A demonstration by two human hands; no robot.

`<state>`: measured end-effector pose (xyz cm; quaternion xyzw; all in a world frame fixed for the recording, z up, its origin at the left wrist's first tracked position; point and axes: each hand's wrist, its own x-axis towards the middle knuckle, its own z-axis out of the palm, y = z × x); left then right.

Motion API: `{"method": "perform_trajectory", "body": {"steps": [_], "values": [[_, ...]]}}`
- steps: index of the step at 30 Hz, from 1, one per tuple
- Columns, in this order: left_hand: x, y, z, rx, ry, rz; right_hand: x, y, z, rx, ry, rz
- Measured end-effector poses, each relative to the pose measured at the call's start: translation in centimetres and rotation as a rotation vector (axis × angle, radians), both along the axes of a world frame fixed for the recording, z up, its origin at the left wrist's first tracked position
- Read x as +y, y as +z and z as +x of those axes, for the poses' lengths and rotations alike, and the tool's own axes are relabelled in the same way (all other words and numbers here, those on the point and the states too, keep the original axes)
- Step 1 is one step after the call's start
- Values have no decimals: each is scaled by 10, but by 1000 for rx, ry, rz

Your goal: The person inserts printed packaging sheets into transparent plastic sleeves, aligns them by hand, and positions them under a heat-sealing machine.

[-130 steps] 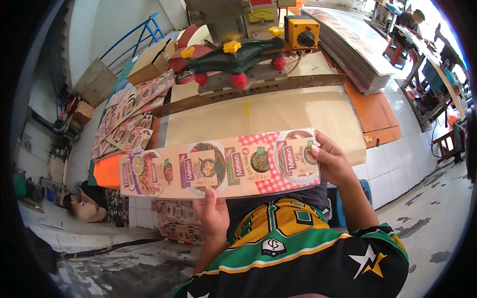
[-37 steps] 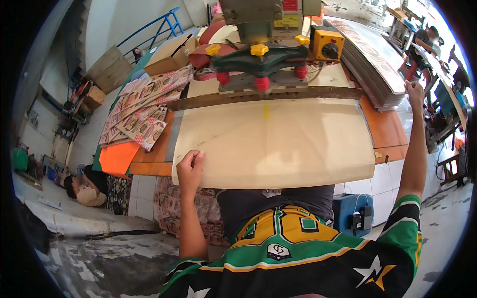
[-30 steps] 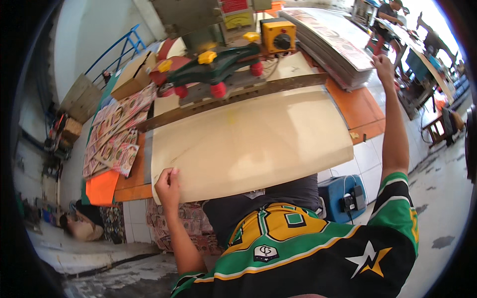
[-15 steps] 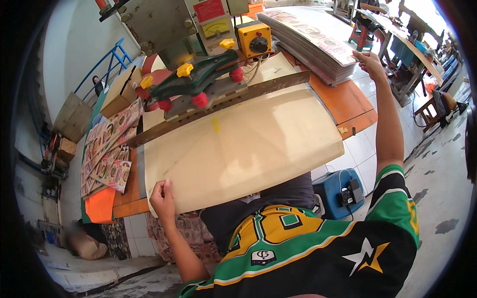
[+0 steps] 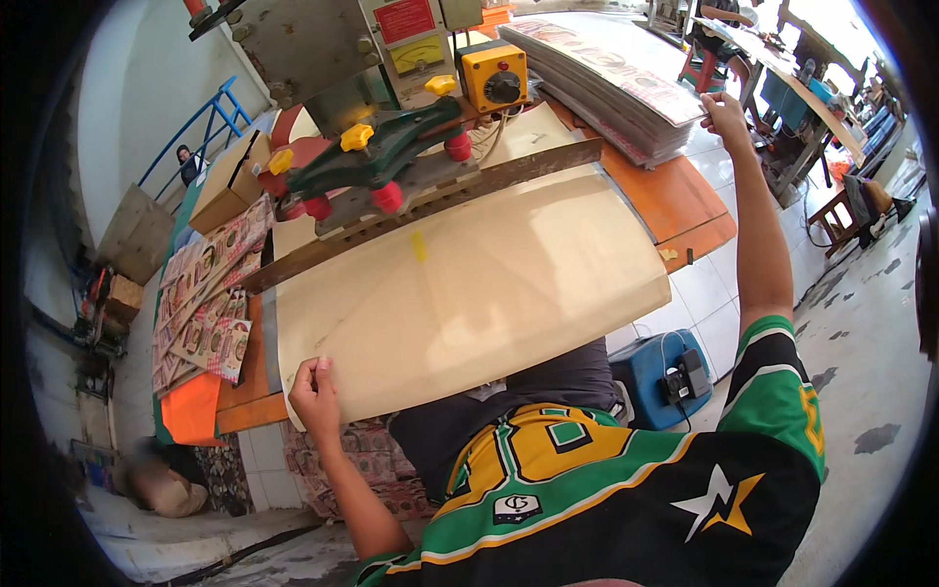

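Note:
A large cream sheet lies across the work table in front of me, its near edge hanging over my lap and a yellow tape mark near its middle. My left hand is closed on the sheet's near left corner, thumb on top. Far to the right, my outstretched right hand pinches the near right corner of the top printed sheet. That sheet lies on a tall stack of printed sheets on the table's far right side.
Beyond the cream sheet stands a press machine with a metal bar, a green clamp and a yellow control box. Printed strips pile up at left by a cardboard box. A blue container sits right of my lap.
My right hand has shifted slightly outward relative to the stack, with the printed sheet's corner in its fingers. My left hand stays on the cream sheet. The whole view has shifted a little.

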<state>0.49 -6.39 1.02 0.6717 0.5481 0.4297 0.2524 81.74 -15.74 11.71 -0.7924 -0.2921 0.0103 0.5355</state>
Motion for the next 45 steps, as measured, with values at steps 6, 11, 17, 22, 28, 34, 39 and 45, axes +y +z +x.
{"method": "perform_trajectory", "body": {"steps": [6, 11, 17, 22, 28, 34, 39, 45], "values": [[-4, 3, 3, 5, 11, -1, -8, 13, -29, -82, -168, -217], [-3, 2, 0, 34, -6, 11, -27, 14, -47, 81, 3, -35], [0, -2, 0, 22, 2, -3, -32, 18, -86, -137, 83, -168], [-1, -1, -1, 10, 9, 1, -28, 1, -122, -902, 50, -226], [4, -6, -3, -2, -28, 17, -19, 20, -136, -918, 123, -401], [-2, 0, -1, -9, -4, 11, -8, 39, -133, -872, 185, -346], [1, -1, 1, -8, -11, 8, -6, 52, -119, -1003, 78, -202], [1, -3, -2, -26, -6, -9, -5, 49, -124, -805, -36, -103]]}}
